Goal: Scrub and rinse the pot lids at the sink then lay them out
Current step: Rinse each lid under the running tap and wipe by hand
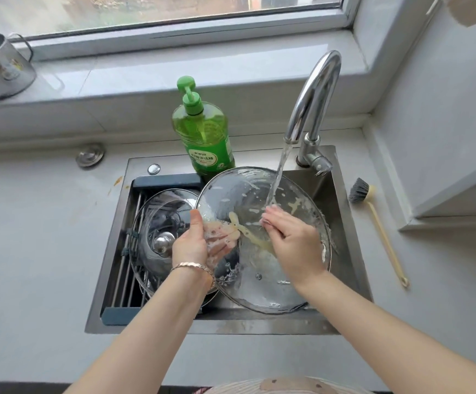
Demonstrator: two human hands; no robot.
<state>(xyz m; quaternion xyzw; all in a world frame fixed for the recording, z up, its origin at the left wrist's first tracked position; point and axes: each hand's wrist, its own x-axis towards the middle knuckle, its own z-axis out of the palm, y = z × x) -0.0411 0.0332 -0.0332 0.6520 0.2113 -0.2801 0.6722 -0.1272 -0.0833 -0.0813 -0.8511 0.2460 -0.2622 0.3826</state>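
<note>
Glass lid [262, 268] tilted over right half of sink [231, 325]. Left hand [194, 245] pinches its left rim; right hand [288, 231], fingers [270, 220] flat together, presses the glass under the stream [278, 177], suds [248, 231] just left.

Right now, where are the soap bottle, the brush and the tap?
soap bottle [206, 137], head view, green body.
brush [384, 231], head view, handle middle.
tap [313, 92], head view, curved spout.

Left grip [194, 243] fingers lay behind the glass lid [262, 288], smeared by suds. Second lid [151, 217] partly covered by both. Bottle [202, 132] base hidden behind that rim; label unreadable. Metal cup [0, 66] cut off at left picture edge.
</note>
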